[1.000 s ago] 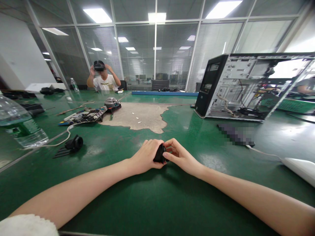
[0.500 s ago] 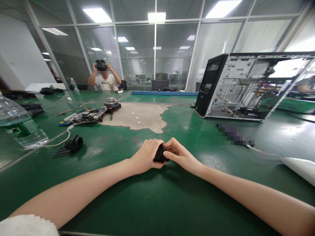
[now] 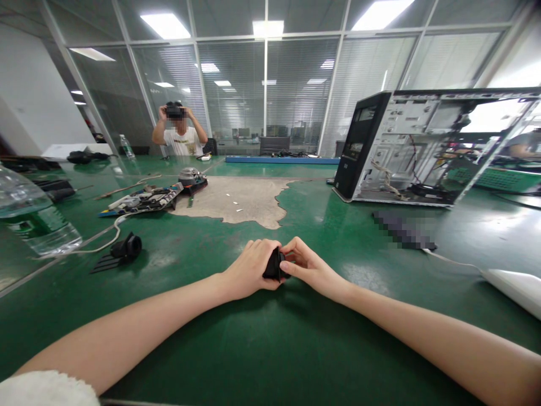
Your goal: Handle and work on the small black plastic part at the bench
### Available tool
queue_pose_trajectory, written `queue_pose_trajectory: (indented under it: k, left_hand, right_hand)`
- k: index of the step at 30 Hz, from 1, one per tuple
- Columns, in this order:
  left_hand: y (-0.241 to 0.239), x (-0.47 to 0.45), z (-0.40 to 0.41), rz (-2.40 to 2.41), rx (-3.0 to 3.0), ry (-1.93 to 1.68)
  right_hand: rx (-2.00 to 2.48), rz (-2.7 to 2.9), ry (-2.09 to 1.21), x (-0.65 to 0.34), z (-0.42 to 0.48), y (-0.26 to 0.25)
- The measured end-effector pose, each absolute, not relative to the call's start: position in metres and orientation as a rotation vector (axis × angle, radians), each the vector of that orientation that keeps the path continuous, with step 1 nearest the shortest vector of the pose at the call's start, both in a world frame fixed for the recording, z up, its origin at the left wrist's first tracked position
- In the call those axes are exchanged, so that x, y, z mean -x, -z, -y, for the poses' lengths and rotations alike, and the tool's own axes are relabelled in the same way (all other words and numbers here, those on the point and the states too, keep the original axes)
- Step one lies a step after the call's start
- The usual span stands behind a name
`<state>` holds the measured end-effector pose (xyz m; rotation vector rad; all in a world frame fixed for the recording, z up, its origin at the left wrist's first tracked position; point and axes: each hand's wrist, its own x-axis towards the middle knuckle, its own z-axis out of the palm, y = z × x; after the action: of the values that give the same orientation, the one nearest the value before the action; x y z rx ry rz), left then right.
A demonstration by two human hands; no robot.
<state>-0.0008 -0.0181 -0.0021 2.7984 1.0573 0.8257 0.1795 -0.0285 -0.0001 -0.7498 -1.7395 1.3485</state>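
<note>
Just above the green table, in the middle of the head view, I hold a small black boxy part [image 3: 271, 267] whose kind I cannot make out. My left hand [image 3: 252, 268] wraps round its left side, the fingers over the far side and the thumb beneath. At its right end, my right hand [image 3: 306, 267] pinches a black rim or knob between thumb and fingers. My palms and fingers hide much of the part. Left of my hands, a black piece with a round opening and flat prongs [image 3: 127, 246] lies on the table.
A clear water bottle [image 3: 46, 228] stands at the left. Behind it lies a circuit board [image 3: 147, 198] with a cable. An open computer case [image 3: 367, 146] stands at the right, near a blurred dark phone-like object [image 3: 401, 230] and a white device [image 3: 513, 287]. A person [image 3: 181, 138] sits across the table [image 3: 236, 349].
My hands keep nearly the same hold on the black part, with only a very slight shift at the right end. The view has moved a little.
</note>
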Motion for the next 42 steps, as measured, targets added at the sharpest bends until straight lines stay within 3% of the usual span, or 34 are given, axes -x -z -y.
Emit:
queue_pose_trajectory:
  k: [42]
  left_hand:
    - [0.0030, 0.0000, 0.0173, -1.072, -2.842, -0.792]
  right_hand:
    - [0.747, 1.835, -1.261, -0.1827, 0.0306, 0.0008]
